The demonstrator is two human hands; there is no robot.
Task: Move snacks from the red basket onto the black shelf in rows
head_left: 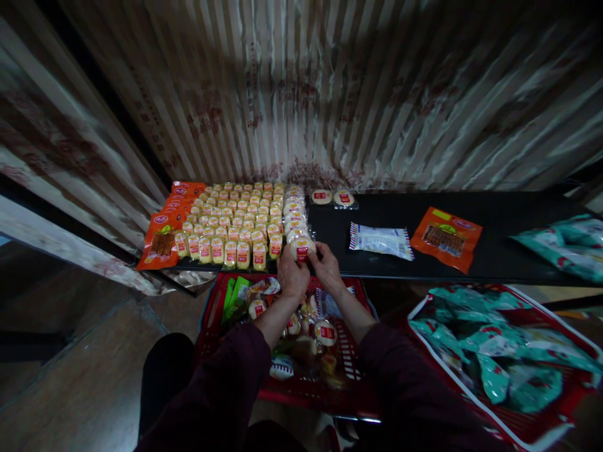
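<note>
Between my left hand (pixel 293 273) and my right hand (pixel 326 267) is a round wrapped pastry (pixel 302 249) with a red label. Fingers of both hands close on its sides at the front edge of the black shelf (pixel 377 267). Behind it runs a column of the same round pastries (pixel 295 210), leaning one on another. Left of that column stand many small wrapped cakes (pixel 230 226) in tight rows. Two more round pastries, one of them a flat wrapped pastry (pixel 344 198), lie at the back of the shelf.
Orange snack bags (pixel 162 235) overlap at the shelf's left end. A white packet (pixel 380 240), another orange bag (pixel 447 237) and a teal bag (pixel 572 245) lie to the right. Below are a red basket (pixel 207 339) of mixed snacks and a basket (pixel 541 433) of teal bags.
</note>
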